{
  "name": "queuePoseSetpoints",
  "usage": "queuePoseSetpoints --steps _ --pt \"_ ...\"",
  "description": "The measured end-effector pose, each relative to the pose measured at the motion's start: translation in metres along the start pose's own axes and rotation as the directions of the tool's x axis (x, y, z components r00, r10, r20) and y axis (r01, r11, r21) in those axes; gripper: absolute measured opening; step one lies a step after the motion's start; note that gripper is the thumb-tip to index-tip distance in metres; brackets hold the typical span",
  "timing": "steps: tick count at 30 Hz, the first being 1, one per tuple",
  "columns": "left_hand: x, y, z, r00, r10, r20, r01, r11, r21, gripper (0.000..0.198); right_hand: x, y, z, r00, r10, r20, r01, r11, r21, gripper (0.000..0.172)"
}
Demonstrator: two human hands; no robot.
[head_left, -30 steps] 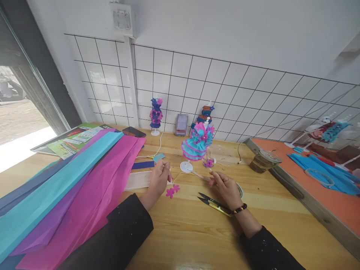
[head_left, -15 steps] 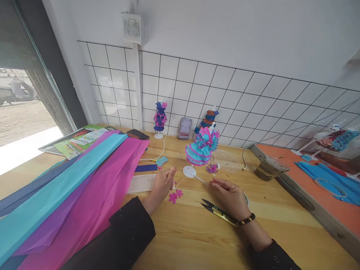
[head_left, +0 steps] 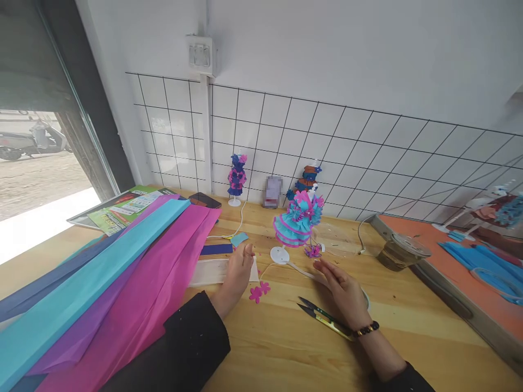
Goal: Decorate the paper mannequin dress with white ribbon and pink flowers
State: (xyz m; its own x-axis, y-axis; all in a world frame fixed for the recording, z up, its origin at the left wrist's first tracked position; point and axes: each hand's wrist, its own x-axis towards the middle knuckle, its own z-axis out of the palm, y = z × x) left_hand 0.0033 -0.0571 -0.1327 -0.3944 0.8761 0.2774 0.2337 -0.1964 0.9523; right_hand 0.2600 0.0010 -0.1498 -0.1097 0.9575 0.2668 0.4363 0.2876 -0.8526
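"Down on the wooden table (head_left: pixel 261 351) in the head view, where is the dressed figure (head_left: pixel 294 224)?"

"Just beyond the hands and between them, turquoise ruffles and pink flowers, standing on a round white base (head_left: pixel 279 255)."

"And the hands?"

"The left hand (head_left: pixel 237 269) is loosely curled over the white sheet (head_left: pixel 206 271), thumb against the fingers. Anything thin inside it would be hidden, so I can't tell if it holds something. The right hand (head_left: pixel 342 288) has thumb and fingers almost together at the tips; again, I can't say whether anything is pinched."

"What would you watch?"

"The white strip (head_left: pixel 301 271) first. It runs from the edge of the base towards the right hand. If it's stuck to the base, which I can't make out, a snag could drag the figure, and those full skirts look top-heavy to me."

"The snips (head_left: pixel 322 318)?"

"Beside the right wrist, blades apart, tips facing left. A lowered wrist might knock them, and a hand crossing over could get pricked."

"Anything smaller?"

"Two pink paper flowers (head_left: pixel 255 294) near the left hand. A dragging sleeve (head_left: pixel 200 337) might crease or scatter them. The cup (head_left: pixel 403 252) would only spill from a wide swing."
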Motion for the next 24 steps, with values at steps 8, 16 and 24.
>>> queuePoseSetpoints --steps 8,16,24 --pt "0.001 -0.001 0.004 0.995 -0.031 0.099 0.038 0.996 -0.076 0.016 -0.001 -0.011 0.002 0.996 0.090 -0.015 -0.088 0.988 0.126 0.040" --pt "0.000 -0.001 0.003 0.991 -0.056 0.118 0.071 0.989 -0.132 0.025 -0.007 -0.025 -0.003 0.989 0.147 -0.011 -0.146 0.988 0.048 0.037" --pt "-0.004 0.006 0.000 0.980 -0.156 0.126 0.163 0.986 -0.044 0.045 -0.001 -0.007 -0.001 0.999 0.051 -0.020 -0.049 0.995 0.085 0.041"
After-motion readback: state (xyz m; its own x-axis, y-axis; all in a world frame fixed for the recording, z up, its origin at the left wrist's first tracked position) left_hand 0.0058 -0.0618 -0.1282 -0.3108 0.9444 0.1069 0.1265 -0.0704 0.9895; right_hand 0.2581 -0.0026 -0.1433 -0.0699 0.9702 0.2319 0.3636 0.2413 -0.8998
